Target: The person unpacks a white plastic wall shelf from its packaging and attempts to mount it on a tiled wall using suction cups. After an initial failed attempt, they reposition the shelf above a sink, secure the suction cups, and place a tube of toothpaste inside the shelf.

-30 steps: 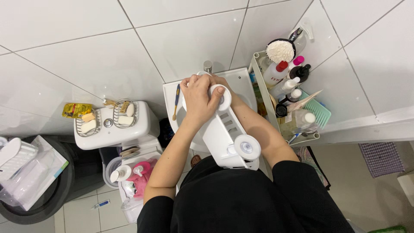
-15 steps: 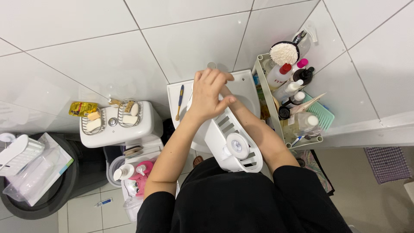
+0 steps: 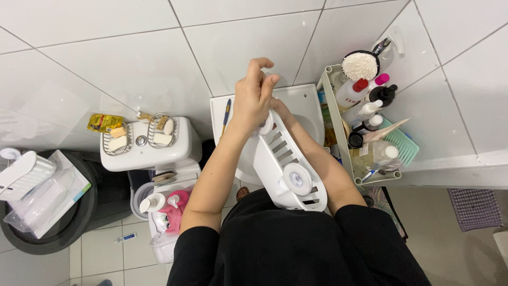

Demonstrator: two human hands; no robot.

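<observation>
White plastic suction-cup shelf (image 3: 288,164) gripped at its top end beneath left hand (image 3: 254,100) fingers; right hand (image 3: 279,108) hidden behind, grip indeterminable.

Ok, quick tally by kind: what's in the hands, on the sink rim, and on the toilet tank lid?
White slotted rack, gripped by the left hand: 1
Blue-handled stick on the sink rim: 1
Wire soap baskets on the tank lid: 2
Yellow packet: 1
Total: 5
</observation>
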